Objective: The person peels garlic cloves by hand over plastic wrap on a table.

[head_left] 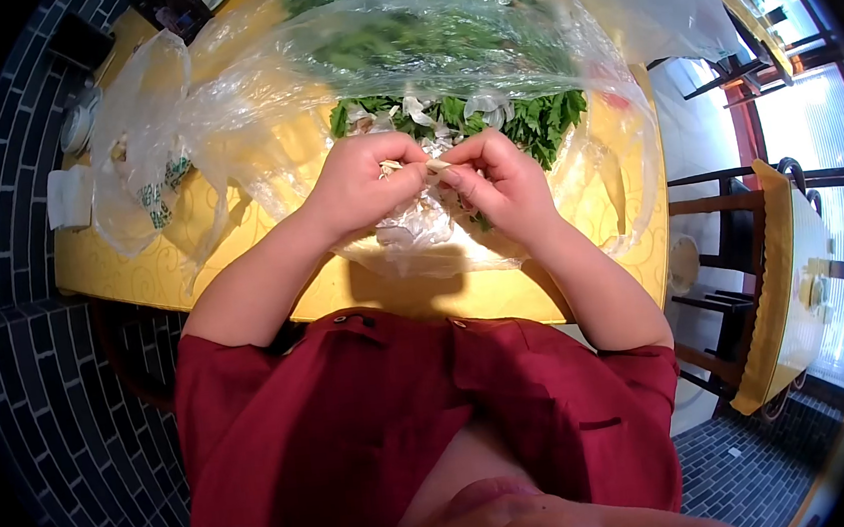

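My left hand (pixel 371 179) and my right hand (pixel 501 178) meet over the near side of the table. Between their fingertips is a small pale piece that looks like a garlic clove (pixel 437 165), pinched from both sides. More pale bits show inside the curled fingers of my left hand. Under and behind the hands lie papery white and purplish skins (pixel 417 111) on clear plastic. Green leaves (pixel 542 122) spread behind them, partly covered by a large clear plastic bag (pixel 403 49).
The yellow-covered table (pixel 131 269) carries another clear bag (pixel 158 176) with green print at the left, a white box (pixel 69 198) and stacked dishes (pixel 78 121) by its left edge. A dark box (pixel 171 9) stands at the back. Chairs and another table (pixel 780 282) are at the right.
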`<state>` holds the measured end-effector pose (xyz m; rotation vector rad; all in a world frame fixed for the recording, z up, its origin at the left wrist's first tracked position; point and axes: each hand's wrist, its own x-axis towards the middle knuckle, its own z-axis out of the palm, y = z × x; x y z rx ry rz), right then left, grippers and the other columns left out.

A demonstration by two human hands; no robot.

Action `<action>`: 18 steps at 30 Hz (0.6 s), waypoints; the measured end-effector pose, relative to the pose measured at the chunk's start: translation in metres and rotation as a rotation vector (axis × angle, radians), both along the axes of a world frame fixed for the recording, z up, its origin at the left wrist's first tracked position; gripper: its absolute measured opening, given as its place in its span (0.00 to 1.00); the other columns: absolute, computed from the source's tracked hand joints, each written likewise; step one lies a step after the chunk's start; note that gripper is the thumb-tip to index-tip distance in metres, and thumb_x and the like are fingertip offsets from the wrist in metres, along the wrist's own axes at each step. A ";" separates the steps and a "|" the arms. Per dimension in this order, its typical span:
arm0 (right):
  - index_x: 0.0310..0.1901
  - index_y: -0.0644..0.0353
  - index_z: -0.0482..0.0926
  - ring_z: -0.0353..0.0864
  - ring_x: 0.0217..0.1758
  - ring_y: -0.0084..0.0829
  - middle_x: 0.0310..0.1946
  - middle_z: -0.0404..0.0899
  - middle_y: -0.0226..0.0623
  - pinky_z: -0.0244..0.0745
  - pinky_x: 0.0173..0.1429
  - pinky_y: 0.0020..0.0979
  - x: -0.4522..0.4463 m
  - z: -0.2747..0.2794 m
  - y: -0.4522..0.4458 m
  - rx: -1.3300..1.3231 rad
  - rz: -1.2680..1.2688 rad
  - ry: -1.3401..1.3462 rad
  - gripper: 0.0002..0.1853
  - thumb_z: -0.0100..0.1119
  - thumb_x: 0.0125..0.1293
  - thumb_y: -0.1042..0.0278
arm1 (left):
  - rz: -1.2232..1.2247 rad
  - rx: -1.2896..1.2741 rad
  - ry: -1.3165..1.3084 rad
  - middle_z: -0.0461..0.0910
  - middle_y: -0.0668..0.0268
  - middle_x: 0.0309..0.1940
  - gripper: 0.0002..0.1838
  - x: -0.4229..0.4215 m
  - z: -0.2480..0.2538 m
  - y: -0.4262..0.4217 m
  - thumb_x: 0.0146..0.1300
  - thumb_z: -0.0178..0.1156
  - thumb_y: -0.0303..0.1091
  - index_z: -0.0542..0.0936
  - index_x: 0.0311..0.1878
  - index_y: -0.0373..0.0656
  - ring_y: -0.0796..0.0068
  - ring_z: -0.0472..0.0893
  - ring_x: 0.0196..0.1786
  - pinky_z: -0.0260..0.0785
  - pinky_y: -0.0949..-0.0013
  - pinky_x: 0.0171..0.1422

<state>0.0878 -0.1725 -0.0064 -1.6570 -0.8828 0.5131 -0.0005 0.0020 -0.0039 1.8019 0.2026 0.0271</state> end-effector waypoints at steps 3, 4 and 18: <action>0.40 0.61 0.76 0.79 0.32 0.29 0.30 0.78 0.37 0.74 0.37 0.28 -0.002 -0.001 -0.001 -0.021 0.012 -0.140 0.10 0.62 0.60 0.67 | 0.045 0.061 -0.027 0.78 0.64 0.23 0.08 0.000 0.001 0.001 0.50 0.58 0.32 0.80 0.30 0.38 0.77 0.77 0.27 0.69 0.71 0.35; 0.41 0.61 0.76 0.79 0.32 0.31 0.31 0.78 0.39 0.74 0.37 0.29 -0.002 0.001 -0.001 -0.062 0.026 -0.170 0.11 0.62 0.60 0.67 | 0.049 0.089 -0.050 0.78 0.64 0.23 0.08 0.000 0.000 0.001 0.50 0.58 0.32 0.80 0.30 0.38 0.77 0.77 0.27 0.69 0.71 0.35; 0.41 0.63 0.71 0.72 0.25 0.15 0.29 0.78 0.33 0.68 0.28 0.19 -0.002 -0.003 0.005 0.117 0.033 0.478 0.07 0.56 0.66 0.71 | 0.066 0.022 -0.070 0.77 0.65 0.22 0.05 0.000 -0.005 0.000 0.50 0.58 0.29 0.78 0.28 0.38 0.77 0.75 0.29 0.67 0.71 0.36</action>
